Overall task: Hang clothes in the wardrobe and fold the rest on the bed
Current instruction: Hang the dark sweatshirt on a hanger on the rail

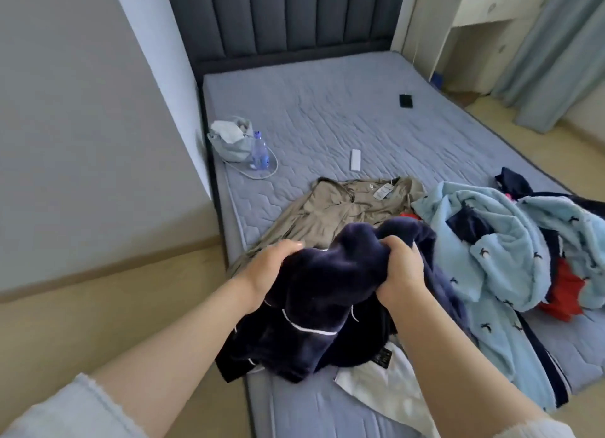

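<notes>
Both hands, left hand [271, 267] and right hand [401, 270], grip a bunched dark navy fleece garment with white piping [327, 300] above the near-left edge of the grey quilted bed [327, 116]. Step: sorting. Next: spread flat for folding.

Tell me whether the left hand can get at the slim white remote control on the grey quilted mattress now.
Probably not at once. The left hand grips the dark navy fleece garment, and the white remote control lies farther up the mattress, beyond the spread khaki shirt. Nothing covers it, though.
</notes>
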Tool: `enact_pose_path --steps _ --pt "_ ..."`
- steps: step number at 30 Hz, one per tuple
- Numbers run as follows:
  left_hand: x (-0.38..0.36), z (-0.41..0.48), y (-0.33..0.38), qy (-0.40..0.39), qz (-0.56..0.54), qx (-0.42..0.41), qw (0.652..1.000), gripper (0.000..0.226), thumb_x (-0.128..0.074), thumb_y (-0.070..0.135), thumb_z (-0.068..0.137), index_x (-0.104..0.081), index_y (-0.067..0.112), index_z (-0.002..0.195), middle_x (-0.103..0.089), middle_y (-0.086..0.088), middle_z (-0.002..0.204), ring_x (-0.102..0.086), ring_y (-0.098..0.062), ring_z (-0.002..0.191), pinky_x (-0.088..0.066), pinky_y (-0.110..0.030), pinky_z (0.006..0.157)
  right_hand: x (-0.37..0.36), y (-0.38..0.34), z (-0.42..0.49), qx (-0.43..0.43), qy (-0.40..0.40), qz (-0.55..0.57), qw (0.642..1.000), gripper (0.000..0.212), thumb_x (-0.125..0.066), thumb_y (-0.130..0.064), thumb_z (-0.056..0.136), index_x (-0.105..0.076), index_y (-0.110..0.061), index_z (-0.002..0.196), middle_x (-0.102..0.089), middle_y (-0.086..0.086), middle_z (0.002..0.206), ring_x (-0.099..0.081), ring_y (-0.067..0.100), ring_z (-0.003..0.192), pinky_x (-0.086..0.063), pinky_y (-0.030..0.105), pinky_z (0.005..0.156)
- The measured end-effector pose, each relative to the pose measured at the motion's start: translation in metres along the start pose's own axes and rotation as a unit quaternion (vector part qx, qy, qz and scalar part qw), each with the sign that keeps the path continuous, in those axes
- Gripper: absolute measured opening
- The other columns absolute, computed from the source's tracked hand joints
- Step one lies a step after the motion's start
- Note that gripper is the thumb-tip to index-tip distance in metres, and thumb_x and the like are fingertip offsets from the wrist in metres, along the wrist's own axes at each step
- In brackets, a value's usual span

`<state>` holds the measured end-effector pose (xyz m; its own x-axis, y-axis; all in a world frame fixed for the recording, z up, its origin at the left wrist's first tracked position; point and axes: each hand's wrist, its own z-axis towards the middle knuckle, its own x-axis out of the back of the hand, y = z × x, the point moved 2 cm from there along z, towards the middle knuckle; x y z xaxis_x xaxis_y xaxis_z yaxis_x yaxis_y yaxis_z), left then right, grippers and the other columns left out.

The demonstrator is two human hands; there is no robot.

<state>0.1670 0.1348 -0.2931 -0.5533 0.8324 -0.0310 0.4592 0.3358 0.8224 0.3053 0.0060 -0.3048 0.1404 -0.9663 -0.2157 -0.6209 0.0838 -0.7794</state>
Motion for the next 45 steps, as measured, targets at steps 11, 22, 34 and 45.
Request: enact_pose_path --steps 11,22,34,45 --pt "0.041 -0.078 0.078 0.023 -0.095 -0.069 0.993 0.016 -0.054 0.015 0.092 -0.067 0.006 0.09 -0.069 -0.012 0.086 -0.064 -0.02 0.07 -0.053 -0.025 0.061 -0.092 -0.037 -0.132 0.1 -0.264 -0.215 0.935 0.02 -0.054 -0.038 0.09 -0.068 -0.023 0.09 -0.068 -0.004 0.09 -0.06 0.016 0.097 -0.048 0.027 0.081" --pt "0.079 -0.132 0.131 -0.017 -0.164 -0.181 0.97 0.017 -0.053 0.008 0.09 -0.069 0.01 0.097 -0.069 -0.008 0.083 -0.065 -0.019 0.075 -0.054 -0.028 0.067 -0.118 -0.04 -0.149 0.225 -0.145 -0.346 0.899 0.023 -0.047 -0.022 0.092 -0.047 -0.013 0.113 -0.052 0.01 0.106 -0.053 0.028 0.102 -0.044 0.038 0.087" --pt "0.16 -0.169 0.136 0.299 0.036 -0.236 0.924 0.01 -0.055 0.022 0.09 -0.063 0.019 0.093 -0.064 -0.005 0.108 -0.058 -0.021 0.097 -0.048 -0.032 0.085 -0.164 -0.067 -0.195 0.376 -0.192 -0.306 0.853 0.012 -0.049 -0.008 0.085 -0.055 -0.018 0.083 -0.061 0.005 0.081 -0.055 0.021 0.077 -0.046 0.036 0.069" --pt "0.165 -0.186 0.138 0.298 0.237 -0.374 0.846 0.018 -0.073 0.027 0.074 -0.056 0.029 0.078 -0.061 0.011 0.078 -0.059 -0.013 0.079 -0.045 -0.026 0.068 -0.201 -0.049 -0.238 0.409 -0.358 -0.168 0.822 0.033 -0.066 0.001 0.078 -0.062 -0.029 0.091 -0.07 -0.014 0.074 -0.065 -0.004 0.068 -0.048 0.009 0.055"
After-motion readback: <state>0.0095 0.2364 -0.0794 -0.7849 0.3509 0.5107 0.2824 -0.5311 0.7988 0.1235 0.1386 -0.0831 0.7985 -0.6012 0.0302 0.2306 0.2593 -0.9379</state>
